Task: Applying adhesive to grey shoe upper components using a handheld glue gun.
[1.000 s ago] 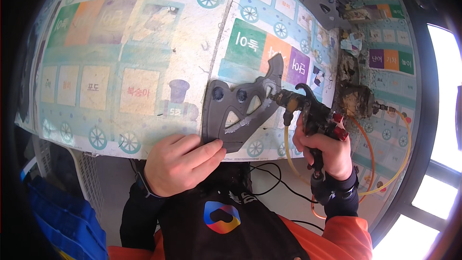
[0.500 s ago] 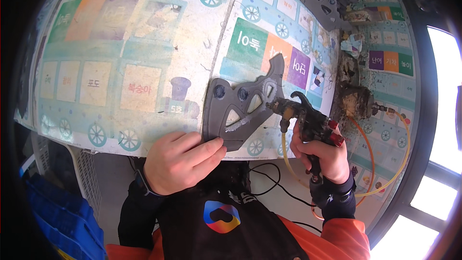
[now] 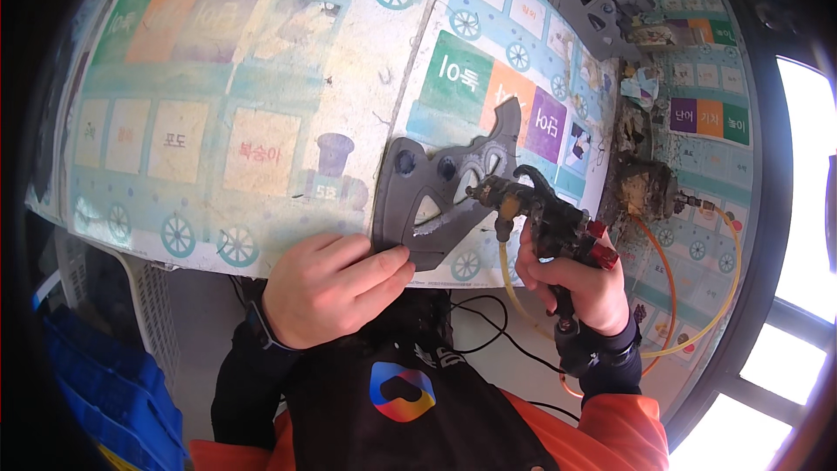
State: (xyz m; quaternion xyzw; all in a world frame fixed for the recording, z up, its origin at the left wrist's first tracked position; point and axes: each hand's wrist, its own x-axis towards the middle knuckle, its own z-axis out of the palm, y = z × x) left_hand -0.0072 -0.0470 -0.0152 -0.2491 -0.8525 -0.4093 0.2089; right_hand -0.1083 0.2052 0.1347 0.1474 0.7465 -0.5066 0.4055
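A flat grey panel [image 3: 399,214] with cut-out openings and two round dark spots lies near the front edge of the covered table. Whitish, wet-looking residue lines its cut-outs. My left hand [image 3: 336,290] is closed on the panel's near left corner, thumb and fingers pressed together. My right hand [image 3: 586,292] grips a black spray gun [image 3: 551,220] with red knobs. The gun's nozzle is over the panel's right side, close to the cut-outs; I cannot tell whether it touches. A yellowish hose [image 3: 514,292] hangs from the gun.
More grey panels [image 3: 593,9] are piled at the far right. A grimy, crusted container [image 3: 647,187] stands right of the gun, with orange and yellow hoses [image 3: 671,296] by it. A white basket [image 3: 150,305] and blue crates [image 3: 109,384] sit at lower left.
The spray gun and my right hand have moved left, bringing the nozzle further over the panel. My left hand keeps its hold on the corner. The whole view has shifted slightly.
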